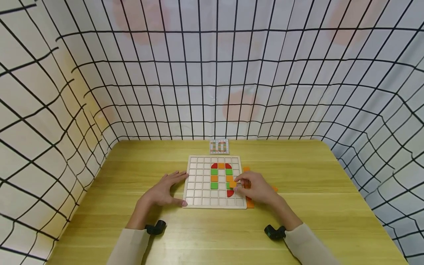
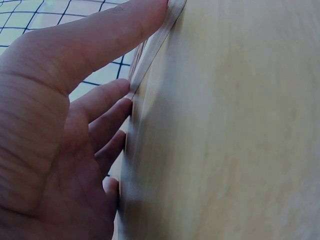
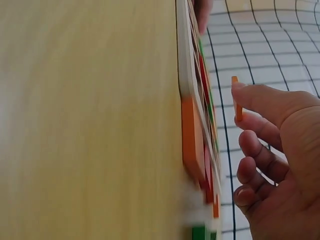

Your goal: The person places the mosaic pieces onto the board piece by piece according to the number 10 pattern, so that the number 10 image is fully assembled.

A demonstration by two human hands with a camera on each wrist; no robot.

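Note:
A pale wooden grid board [image 1: 198,192] lies flat on the table. Red quarter-round tiles, green square tiles [image 1: 214,186] and orange square tiles fill some of its cells in two columns joined at the top. My right hand [image 1: 256,187] pinches an orange square tile [image 3: 239,112] between thumb and index finger, above the right column, just over a green tile. Beneath it sits a red quarter-round tile [image 1: 230,193]. My left hand [image 1: 163,189] spreads along the board's left edge, thumb at the near corner and fingertips at the side, as the left wrist view also shows.
Loose orange tiles [image 1: 250,204] and red ones lie along the board's right side, partly under my right hand. Green pieces [image 3: 199,232] show there too. Behind the board is a small pattern card [image 1: 219,146]. Black netting [image 1: 216,84] over white sheeting surrounds the wooden table [image 1: 212,235].

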